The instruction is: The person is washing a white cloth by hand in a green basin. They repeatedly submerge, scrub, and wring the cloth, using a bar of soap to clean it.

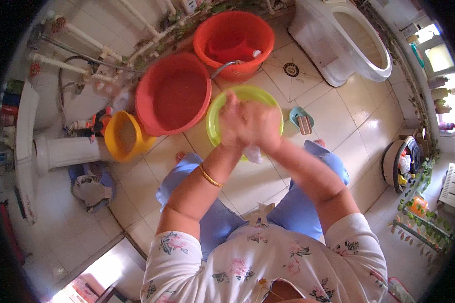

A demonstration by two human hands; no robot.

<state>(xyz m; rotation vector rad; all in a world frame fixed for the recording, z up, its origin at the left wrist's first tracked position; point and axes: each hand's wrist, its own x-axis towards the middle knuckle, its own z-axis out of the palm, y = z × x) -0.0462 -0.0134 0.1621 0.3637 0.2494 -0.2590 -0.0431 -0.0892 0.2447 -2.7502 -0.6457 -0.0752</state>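
Observation:
My left hand and my right hand press together over a lime-green plastic basin on the tiled floor. Both are blurred, with fingers curled around a white cloth. Only a small end of that cloth shows, hanging below between the wrists; the rest is hidden in the hands. A gold-coloured bracelet circles the left forearm. The hands and forearms cover most of the basin's inside.
Left of the basin stand a pink-red tub and a yellow bucket. An orange-red tub is behind, holding a red container and a hose. A teal soap dish with a brownish bar lies right, a toilet beyond.

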